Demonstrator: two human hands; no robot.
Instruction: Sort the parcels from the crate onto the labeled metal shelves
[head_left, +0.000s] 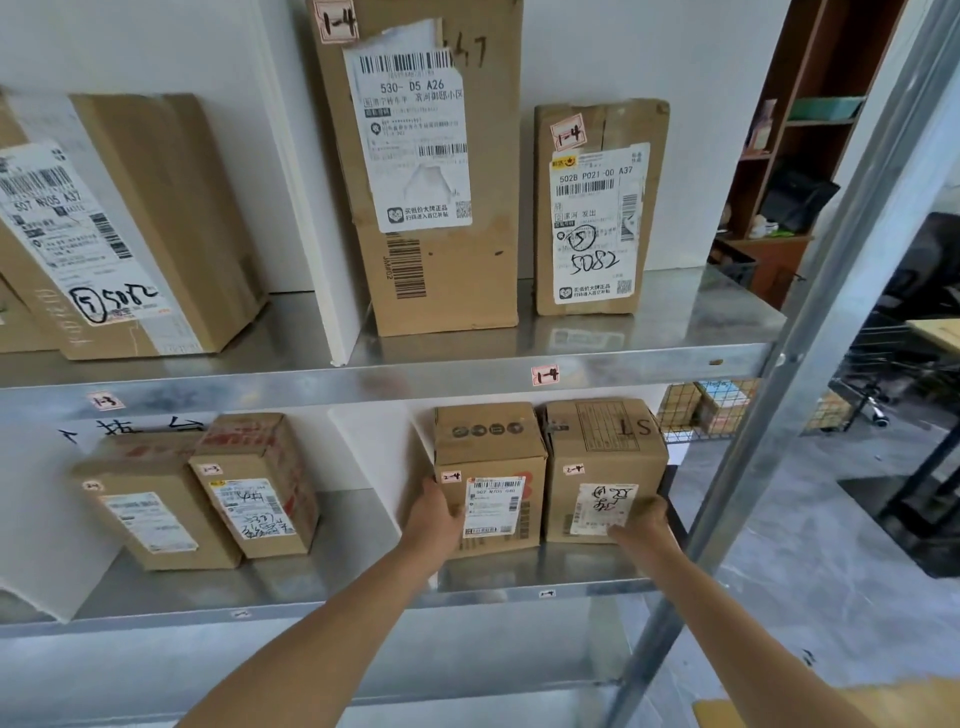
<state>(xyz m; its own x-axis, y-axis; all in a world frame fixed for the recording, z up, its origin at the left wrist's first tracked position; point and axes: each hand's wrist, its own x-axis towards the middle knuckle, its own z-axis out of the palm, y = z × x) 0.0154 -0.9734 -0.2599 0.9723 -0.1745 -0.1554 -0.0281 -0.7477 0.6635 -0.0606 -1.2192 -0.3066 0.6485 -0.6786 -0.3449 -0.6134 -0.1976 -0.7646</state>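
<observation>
Two cardboard parcels are sitting side by side, touching, near the right end of the lower shelf (337, 587), close to its front edge. Both are wearing small tags reading 2-4.

The left grip (436, 512) is clasping the left box (491, 467) at its front left edge, with the thumb lying on the front face beside the printed label and the fingers running out of sight along the side.

The right grip (641, 522) is holding the right box (602, 452) at its lower front right corner. The thumb is resting on the handwritten label and the fingers are curling round the right edge.

A white divider (395, 457) is standing just left of the left box. Beyond it, toward the shelf's left end, two more boxes (260, 483) are standing together.

On the upper shelf (649, 332), whose front edge is carrying a 1-4 tag, a tall box (426, 208) and a shorter box (597, 208) are standing upright, both marked 1-4. A metal post (779, 389) is rising at the shelves' right end.
</observation>
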